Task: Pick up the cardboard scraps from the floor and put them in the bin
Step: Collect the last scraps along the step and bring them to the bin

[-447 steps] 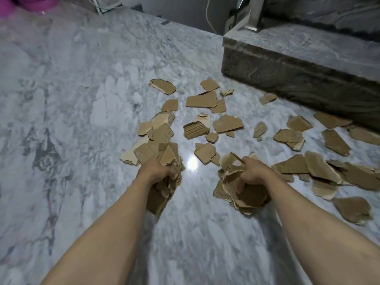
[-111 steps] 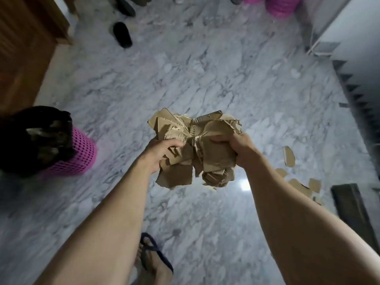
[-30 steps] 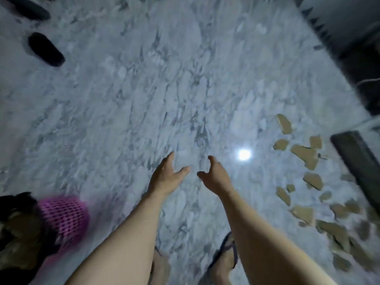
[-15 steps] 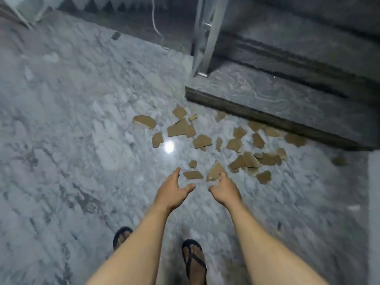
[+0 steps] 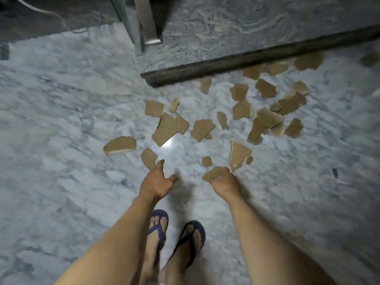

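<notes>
Several brown cardboard scraps (image 5: 202, 129) lie scattered on the grey marble floor (image 5: 61, 140), from the middle of the view to the upper right. My left hand (image 5: 158, 183) reaches forward with fingers spread and holds nothing; a scrap (image 5: 148, 157) lies just past its fingertips. My right hand (image 5: 225, 183) hangs with fingers loosely curled. A flat scrap (image 5: 212, 174) shows right at its fingertips, and whether they touch is unclear. The bin is out of view.
A dark stone step (image 5: 236, 60) runs across the upper right, with scraps along its edge. A metal post (image 5: 144, 21) stands on it. My feet in blue flip-flops (image 5: 191, 237) are below my hands. A ceiling light glares off the floor (image 5: 167, 144).
The view has turned away from the pink bin, where the bundle was let go, to the scraps by the step. Both hands, now holding nothing, have come closer to the nearest scraps.
</notes>
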Demonstrator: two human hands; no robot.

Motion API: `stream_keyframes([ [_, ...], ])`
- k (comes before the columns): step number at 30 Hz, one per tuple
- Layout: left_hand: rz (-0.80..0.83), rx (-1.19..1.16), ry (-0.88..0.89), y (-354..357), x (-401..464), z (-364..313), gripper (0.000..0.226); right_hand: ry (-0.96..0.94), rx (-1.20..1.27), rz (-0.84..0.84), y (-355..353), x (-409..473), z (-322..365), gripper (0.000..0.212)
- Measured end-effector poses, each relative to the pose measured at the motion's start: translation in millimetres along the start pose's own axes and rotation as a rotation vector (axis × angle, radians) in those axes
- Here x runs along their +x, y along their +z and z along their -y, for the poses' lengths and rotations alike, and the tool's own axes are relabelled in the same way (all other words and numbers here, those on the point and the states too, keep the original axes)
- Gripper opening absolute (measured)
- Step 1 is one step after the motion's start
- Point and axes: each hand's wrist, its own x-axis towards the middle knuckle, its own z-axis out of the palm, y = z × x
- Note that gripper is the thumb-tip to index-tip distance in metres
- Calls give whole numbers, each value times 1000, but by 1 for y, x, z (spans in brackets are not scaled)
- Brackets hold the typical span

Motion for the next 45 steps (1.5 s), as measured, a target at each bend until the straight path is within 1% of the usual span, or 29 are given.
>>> stream_keyframes([
  [2,-87,12,29,-4,39,17,71,54,88,-17,42,41,-5,39],
  [3,-134,18,40,-3,60,28,67,92,160,-45,61,60,-6,48],
  [5,-207,72,66,-1,103,50,64,192,270,-178,89,89,-4,60],
  [6,-226,123,82,2,125,63,66,249,310,-257,100,101,-4,62],
  [9,-255,274,63,18,174,98,72,322,384,-480,132,138,-10,63],
  [11,-284,337,32,35,189,116,71,321,357,-616,154,151,-9,59],
  [12,-320,344,58,41,193,124,68,294,354,-684,163,155,-8,56],
  [13,-349,313,110,46,196,131,64,270,366,-744,170,158,-7,53],
  [15,-335,176,178,47,199,140,58,243,513,-840,180,161,-6,44],
  [16,-321,103,193,43,203,144,60,227,597,-873,183,164,-4,40],
  [18,-286,16,203,32,209,147,70,214,743,-909,184,167,-1,42],
  [19,-264,21,220,26,212,147,73,236,807,-926,182,169,1,46],
  [20,-240,42,249,22,216,148,72,271,856,-935,181,171,3,49],
  [22,-238,71,319,17,218,153,56,332,933,-949,180,173,7,48],
  [24,-314,24,342,16,214,156,39,347,996,-974,177,174,6,35],
  [25,-364,-11,325,14,211,157,33,351,1014,-982,173,172,5,30],
  [26,-381,-42,297,10,210,159,29,359,1021,-987,168,173,2,28],
  [27,-371,-23,293,5,206,158,24,353,1029,-977,162,170,1,30],
  [29,-295,144,308,-17,213,159,18,277,1110,-899,146,158,4,36],
  [30,-286,174,297,-32,216,154,18,212,1165,-853,136,150,9,36],
  [32,-265,93,255,-60,214,136,16,101,1229,-806,111,131,25,36],
  [33,-267,87,250,-70,211,127,19,52,1230,-792,99,117,34,36],
  [34,-285,114,244,-77,213,118,28,-4,1220,-769,89,106,45,35],
  [37,-252,345,188,-83,219,105,52,-190,1128,-680,74,77,78,31],
  [38,-245,425,161,-82,233,110,56,-246,1086,-641,75,73,86,33],
  [39,-234,512,126,-78,229,110,57,-287,1033,-612,78,71,92,36],
  [40,-223,549,92,-76,231,117,55,-301,982,-583,84,71,96,39],
  [42,-226,569,96,-73,225,131,56,-301,873,-502,100,78,97,45],
  [45,-265,537,88,-77,226,157,58,-223,654,-370,125,95,89,53],
])
